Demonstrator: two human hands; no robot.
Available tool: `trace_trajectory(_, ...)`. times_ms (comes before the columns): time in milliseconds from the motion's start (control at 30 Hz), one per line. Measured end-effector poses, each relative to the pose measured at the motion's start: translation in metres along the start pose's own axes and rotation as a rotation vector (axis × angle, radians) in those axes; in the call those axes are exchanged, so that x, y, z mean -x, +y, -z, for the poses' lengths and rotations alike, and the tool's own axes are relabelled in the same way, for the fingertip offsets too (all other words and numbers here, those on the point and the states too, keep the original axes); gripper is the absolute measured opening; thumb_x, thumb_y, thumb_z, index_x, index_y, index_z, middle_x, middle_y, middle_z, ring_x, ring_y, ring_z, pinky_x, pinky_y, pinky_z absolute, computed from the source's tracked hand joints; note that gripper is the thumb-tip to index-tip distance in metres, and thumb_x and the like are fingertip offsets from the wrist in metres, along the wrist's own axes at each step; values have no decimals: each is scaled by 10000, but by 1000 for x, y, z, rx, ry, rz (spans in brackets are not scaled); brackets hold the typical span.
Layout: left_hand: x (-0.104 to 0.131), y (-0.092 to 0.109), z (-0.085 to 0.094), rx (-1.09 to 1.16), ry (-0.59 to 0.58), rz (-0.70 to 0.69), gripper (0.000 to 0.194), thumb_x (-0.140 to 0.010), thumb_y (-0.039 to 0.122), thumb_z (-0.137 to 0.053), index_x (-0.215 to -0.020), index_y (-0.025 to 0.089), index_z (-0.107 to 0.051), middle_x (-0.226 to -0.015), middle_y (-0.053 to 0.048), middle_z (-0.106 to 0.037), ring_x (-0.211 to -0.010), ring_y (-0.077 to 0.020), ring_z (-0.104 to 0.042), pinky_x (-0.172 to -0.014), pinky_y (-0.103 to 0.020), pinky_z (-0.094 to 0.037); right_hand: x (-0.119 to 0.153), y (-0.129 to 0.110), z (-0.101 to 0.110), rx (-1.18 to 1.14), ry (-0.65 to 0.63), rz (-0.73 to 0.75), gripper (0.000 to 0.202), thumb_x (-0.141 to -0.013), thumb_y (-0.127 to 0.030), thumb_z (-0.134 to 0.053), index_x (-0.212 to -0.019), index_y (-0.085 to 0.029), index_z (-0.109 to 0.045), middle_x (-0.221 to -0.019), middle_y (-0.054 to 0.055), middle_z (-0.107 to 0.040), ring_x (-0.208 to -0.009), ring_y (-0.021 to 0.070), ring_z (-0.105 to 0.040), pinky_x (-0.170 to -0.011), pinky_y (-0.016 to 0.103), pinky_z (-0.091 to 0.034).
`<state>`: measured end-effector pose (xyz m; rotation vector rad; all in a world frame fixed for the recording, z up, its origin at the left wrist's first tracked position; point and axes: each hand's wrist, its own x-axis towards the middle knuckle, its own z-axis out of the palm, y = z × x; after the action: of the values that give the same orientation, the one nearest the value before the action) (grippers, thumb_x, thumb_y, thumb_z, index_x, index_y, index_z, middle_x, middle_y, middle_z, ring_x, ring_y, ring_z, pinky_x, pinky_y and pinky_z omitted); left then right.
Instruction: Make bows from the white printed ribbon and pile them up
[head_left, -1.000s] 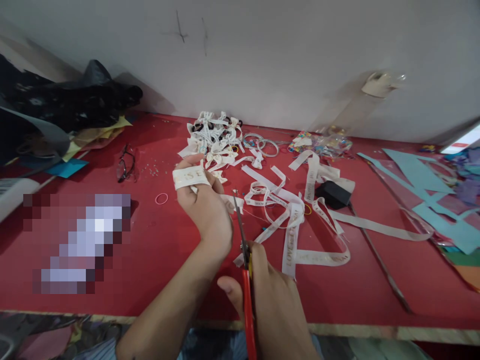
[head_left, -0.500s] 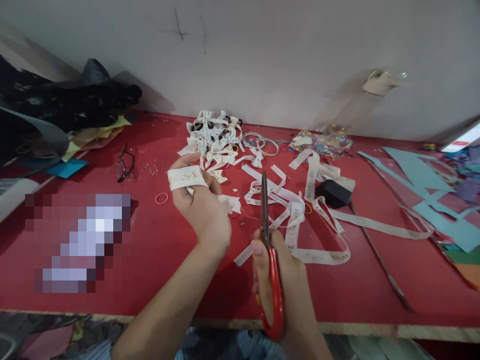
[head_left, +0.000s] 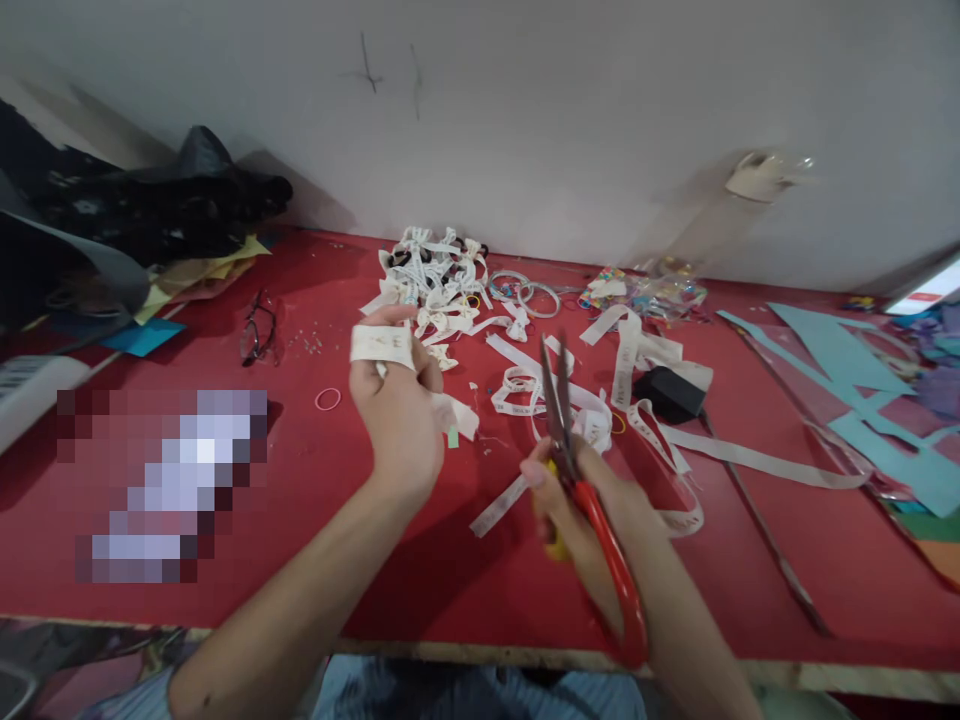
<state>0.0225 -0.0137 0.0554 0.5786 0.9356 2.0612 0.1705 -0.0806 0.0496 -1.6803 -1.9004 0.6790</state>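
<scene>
My left hand (head_left: 397, 400) is closed on a white printed ribbon (head_left: 381, 344), which wraps across the fingers, with a loose end showing on the hand's right side. Scissors (head_left: 611, 560) with red and yellow handles are gripped in my right hand (head_left: 600, 510). Their blades point away from me and stand slightly apart, touching no ribbon that I can see. Loose lengths of printed ribbon (head_left: 626, 370) lie tangled on the red table (head_left: 300, 540) beyond and right of the scissors. Behind my left hand is a pile of white ribbon bows (head_left: 427, 270).
Eyeglasses (head_left: 259, 330) and a pink rubber band (head_left: 328, 399) lie to the left. Silvery rings (head_left: 538, 299) sit near the wall. A black block (head_left: 667, 392), a thin rod (head_left: 772, 545) and light-blue paper scraps (head_left: 847, 370) are on the right. Dark bags (head_left: 187, 200) fill the back left.
My right hand has moved right with the scissors, which now tilt left and have opened a little. My left hand has turned slightly, still holding the ribbon. The view has shifted a little.
</scene>
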Motion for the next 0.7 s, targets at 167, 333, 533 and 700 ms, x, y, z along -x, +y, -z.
trace_trajectory(167,0,1,18,-84,-376,373,32,-808,187,-608,-812,209,-631,-530,81,-259,-403,-38,-151,-395,-169,-145,-67,22,26,525,75,-14,303,-838,-438,-575,-1048,-223,-613,-734,55,-712,-646,250,-666,-524,269,-363)
trace_trajectory(333,-4,0,30,-105,-492,548,61,-827,233,-610,-855,191,-644,-554,87,-221,-411,-30,-118,-398,-167,-121,-106,39,21,582,122,98,381,-857,-284,-557,-1206,-132,-572,-1022,142,-707,-918,297,-662,-731,353,-453)
trace_trajectory(533,2,-7,30,-78,-502,620,144,-869,303,-588,-950,196,-642,-533,96,-222,-411,-38,-124,-396,-163,-131,-76,16,-6,106,151,461,172,-928,-207,-467,-982,-174,-627,-940,61,-695,-877,180,-639,-790,298,-482)
trace_trajectory(700,9,-10,36,-60,-413,668,191,-867,321,-596,-1020,215,-640,-548,95,-228,-431,-49,-152,-408,-161,-182,-52,8,-34,77,29,904,214,-915,-164,-467,-1057,-194,-625,-927,45,-687,-863,155,-619,-760,265,-485)
